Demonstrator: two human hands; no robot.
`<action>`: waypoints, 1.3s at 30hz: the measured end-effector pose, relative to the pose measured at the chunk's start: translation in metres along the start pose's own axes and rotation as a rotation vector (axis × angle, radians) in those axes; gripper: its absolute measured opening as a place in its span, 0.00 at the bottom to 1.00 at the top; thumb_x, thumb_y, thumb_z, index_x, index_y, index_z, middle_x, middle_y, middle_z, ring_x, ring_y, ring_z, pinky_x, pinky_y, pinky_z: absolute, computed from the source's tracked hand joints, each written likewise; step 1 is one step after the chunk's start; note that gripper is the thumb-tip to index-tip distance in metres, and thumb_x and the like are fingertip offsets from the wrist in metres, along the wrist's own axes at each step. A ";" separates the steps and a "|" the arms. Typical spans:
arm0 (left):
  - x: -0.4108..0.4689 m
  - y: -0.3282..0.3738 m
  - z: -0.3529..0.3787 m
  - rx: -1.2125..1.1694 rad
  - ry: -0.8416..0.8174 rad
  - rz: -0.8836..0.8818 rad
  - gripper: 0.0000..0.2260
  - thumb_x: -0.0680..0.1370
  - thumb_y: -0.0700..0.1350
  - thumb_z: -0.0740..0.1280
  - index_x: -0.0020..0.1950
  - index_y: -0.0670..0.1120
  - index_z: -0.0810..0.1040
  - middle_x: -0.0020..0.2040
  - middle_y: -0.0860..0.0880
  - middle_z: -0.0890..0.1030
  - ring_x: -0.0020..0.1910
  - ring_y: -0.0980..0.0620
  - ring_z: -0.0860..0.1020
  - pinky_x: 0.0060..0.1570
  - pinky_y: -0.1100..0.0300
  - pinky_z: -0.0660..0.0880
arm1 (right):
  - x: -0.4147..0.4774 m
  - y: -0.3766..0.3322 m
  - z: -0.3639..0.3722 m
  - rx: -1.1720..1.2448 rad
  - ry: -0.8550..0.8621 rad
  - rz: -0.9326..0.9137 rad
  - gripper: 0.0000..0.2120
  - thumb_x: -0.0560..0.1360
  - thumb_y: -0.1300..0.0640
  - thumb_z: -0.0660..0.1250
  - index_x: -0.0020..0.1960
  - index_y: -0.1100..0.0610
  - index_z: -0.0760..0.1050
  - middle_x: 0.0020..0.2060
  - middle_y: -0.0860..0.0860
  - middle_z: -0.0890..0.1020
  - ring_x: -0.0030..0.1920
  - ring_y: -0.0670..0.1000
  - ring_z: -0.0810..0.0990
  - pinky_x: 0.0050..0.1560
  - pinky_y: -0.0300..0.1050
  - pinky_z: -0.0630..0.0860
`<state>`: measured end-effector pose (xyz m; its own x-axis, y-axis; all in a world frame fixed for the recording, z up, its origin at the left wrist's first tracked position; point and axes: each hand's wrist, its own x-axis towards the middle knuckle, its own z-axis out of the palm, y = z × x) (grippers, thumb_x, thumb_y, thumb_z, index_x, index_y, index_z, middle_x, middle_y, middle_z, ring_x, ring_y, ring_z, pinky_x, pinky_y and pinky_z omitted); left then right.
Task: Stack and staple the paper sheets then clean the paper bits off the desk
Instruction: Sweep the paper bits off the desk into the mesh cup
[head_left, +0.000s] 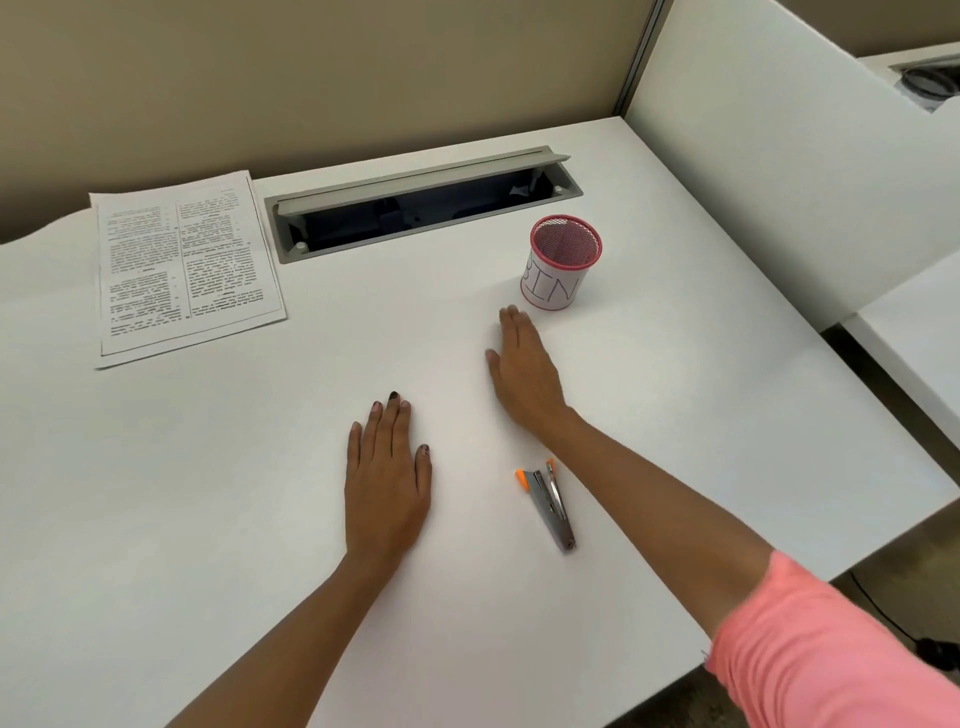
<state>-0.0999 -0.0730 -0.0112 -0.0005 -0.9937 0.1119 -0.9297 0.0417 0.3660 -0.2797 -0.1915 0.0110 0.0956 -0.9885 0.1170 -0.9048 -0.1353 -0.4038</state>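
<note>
A grey cable hatch (415, 182) lies open near a beige partition (311, 78) and a white divider (779, 156).

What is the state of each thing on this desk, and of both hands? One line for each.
paper sheets: stacked, lying flat
stapler: lying on the desk, slightly open, not held
bin: upright
cable hatch: lid raised
left hand: flat on desk, empty
right hand: flat, fingers straight, near the bin

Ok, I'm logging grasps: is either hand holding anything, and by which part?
Nothing is held. The left hand and right hand lie flat, fingers straight, on the desk; the stapler lies between the arms, ungripped.
</note>
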 end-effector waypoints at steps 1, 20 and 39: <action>0.000 0.000 0.000 0.002 -0.001 0.000 0.25 0.80 0.49 0.50 0.76 0.42 0.62 0.77 0.46 0.63 0.77 0.48 0.59 0.76 0.49 0.53 | 0.012 -0.005 0.002 -0.015 -0.018 0.005 0.27 0.81 0.57 0.56 0.75 0.69 0.54 0.74 0.64 0.59 0.76 0.61 0.56 0.76 0.49 0.53; 0.001 0.001 -0.002 -0.013 -0.020 -0.008 0.25 0.81 0.50 0.50 0.77 0.43 0.61 0.77 0.48 0.61 0.77 0.50 0.57 0.76 0.50 0.51 | 0.149 -0.015 0.016 -0.063 -0.316 0.204 0.37 0.81 0.42 0.46 0.75 0.67 0.37 0.76 0.62 0.41 0.77 0.58 0.39 0.76 0.52 0.39; 0.001 0.001 -0.004 -0.001 -0.027 -0.019 0.25 0.80 0.49 0.51 0.76 0.42 0.62 0.77 0.47 0.62 0.77 0.49 0.59 0.75 0.49 0.53 | 0.057 0.035 -0.007 -0.028 -0.375 -0.316 0.29 0.83 0.48 0.50 0.78 0.60 0.46 0.78 0.53 0.48 0.78 0.48 0.45 0.77 0.45 0.42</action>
<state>-0.0993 -0.0732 -0.0072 0.0076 -0.9968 0.0798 -0.9294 0.0224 0.3684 -0.3090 -0.2519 0.0096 0.5059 -0.8560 -0.1070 -0.8176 -0.4363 -0.3757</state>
